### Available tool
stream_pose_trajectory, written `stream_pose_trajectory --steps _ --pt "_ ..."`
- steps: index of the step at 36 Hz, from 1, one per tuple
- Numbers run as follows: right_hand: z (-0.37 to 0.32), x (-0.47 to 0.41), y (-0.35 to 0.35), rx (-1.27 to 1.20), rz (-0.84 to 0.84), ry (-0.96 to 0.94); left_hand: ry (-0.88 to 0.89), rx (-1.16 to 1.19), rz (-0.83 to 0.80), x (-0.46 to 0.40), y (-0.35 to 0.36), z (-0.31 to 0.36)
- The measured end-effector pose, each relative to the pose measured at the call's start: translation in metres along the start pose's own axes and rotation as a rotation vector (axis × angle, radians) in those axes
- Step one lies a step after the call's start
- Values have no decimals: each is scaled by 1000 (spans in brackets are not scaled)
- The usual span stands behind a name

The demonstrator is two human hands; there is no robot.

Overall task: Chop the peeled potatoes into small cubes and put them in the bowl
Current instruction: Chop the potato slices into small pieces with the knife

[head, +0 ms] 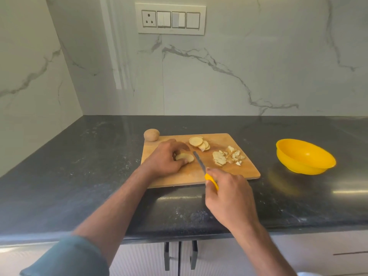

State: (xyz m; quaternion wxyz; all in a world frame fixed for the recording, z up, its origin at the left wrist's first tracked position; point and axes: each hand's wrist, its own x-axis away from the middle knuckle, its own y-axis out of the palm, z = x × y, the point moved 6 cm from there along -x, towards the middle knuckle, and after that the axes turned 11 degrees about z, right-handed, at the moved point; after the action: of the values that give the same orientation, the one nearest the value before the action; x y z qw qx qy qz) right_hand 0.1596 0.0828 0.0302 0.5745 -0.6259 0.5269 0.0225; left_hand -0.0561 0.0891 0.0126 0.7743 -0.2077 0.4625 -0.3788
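Observation:
A wooden cutting board (235, 172) lies on the dark counter. My left hand (165, 160) holds down a stack of potato slices (186, 157) near the board's left side, fingers curled over it. My right hand (229, 198) grips a yellow-handled knife (200, 162), its blade angled just right of that stack. More round slices (198, 143) lie fanned at the board's back. A pile of small potato cubes (228, 157) sits on the board's right part. A whole potato (151, 134) rests off the board's back left corner. The yellow bowl (304, 156) stands to the right.
The dark stone counter (79, 166) meets marble walls at the back and left. A switch panel (171, 18) hangs on the back wall. Cabinet doors with dark handles (180, 255) lie below the counter's front edge.

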Motion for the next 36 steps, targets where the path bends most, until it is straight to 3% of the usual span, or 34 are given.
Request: stream_pose_trajectory --steps 9,26,36 --pt "-15 -29 26 -40 -2 11 -104 100 72 1 -9 -9" --pt "-28 -34 52 43 -68 -57 -75 150 63 -3 -4 -14" --pt "-29 -27 44 27 -134 -64 -16 55 -3 -2 -3 -7"
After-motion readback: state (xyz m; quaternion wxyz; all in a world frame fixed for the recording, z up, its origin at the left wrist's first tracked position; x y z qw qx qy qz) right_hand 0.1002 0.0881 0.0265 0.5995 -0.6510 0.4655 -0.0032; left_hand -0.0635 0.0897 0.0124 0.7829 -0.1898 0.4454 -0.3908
